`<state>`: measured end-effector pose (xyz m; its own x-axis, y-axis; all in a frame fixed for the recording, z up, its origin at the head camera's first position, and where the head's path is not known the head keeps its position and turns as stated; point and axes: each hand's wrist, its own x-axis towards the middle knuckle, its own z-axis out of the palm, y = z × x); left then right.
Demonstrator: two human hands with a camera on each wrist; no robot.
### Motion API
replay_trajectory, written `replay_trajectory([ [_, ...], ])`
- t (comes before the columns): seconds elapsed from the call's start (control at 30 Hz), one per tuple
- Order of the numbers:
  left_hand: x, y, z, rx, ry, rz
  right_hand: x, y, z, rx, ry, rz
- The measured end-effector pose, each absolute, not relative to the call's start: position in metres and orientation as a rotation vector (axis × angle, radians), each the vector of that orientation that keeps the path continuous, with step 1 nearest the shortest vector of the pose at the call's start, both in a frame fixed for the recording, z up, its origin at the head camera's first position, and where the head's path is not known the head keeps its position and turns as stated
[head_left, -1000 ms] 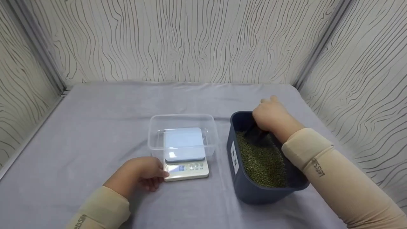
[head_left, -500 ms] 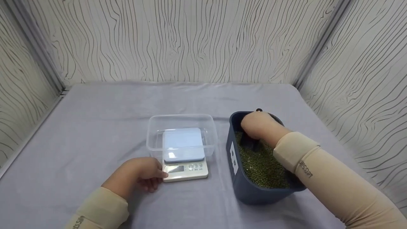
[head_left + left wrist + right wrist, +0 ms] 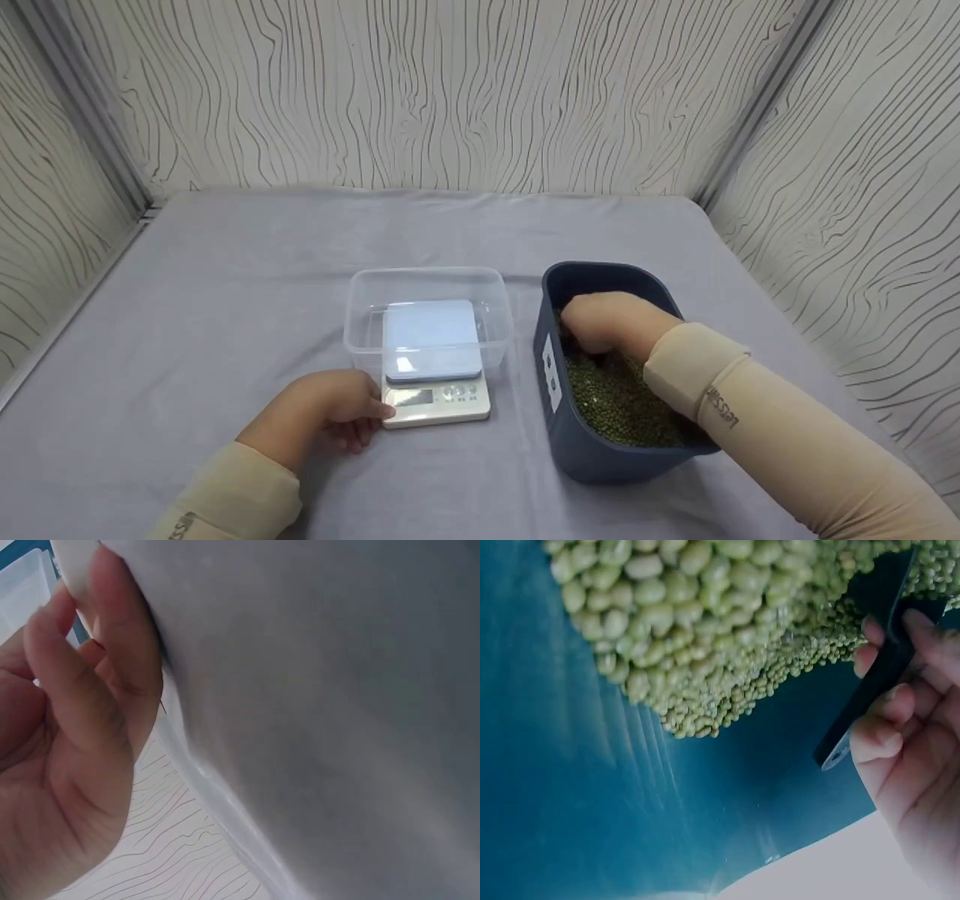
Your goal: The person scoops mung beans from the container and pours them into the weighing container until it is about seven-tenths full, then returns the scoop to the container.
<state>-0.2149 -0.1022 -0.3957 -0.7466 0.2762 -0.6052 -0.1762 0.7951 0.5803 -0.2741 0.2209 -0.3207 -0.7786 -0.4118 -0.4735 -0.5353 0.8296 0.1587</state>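
In the head view a white kitchen scale [image 3: 439, 405] lies on the cloth, with a clear plastic container [image 3: 358, 322] on top of it. My left hand [image 3: 337, 401] holds the scale's front left corner, thumb on top and the other fingers bent at the side. To the right stands a dark blue bin [image 3: 607, 465] partly filled with green mung beans [image 3: 622, 401]. Inside the bin, my right hand [image 3: 611, 322] grips the handle of a black scoop [image 3: 874, 682], best seen in the right wrist view. The scoop's front end is down among the beans, partly hidden.
A grey cloth [image 3: 247, 255] covers the table. Wood-patterned panels [image 3: 420, 97] close off the back and both sides. A white label [image 3: 551, 371] is stuck on the bin's left wall. The scale's display cannot be read.
My right hand has moved left and lower into the bin, taking the scoop deeper into the beans. The left hand stays at the scale's corner.
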Motion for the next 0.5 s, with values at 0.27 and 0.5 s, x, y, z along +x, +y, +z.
replay_trajectory([
  [0.27, -0.2135, -0.1025, -0.3964, 0.077, 2.267, 0.838, -0.2732, 0.2226, -0.3254, -0.647, 2.502, 0.280],
  [0.5, -0.2148, -0.1032, -0.3975, 0.080, 2.266, 0.854, -0.2755, 0.2264, -0.3220, -0.549, 2.437, 0.218],
])
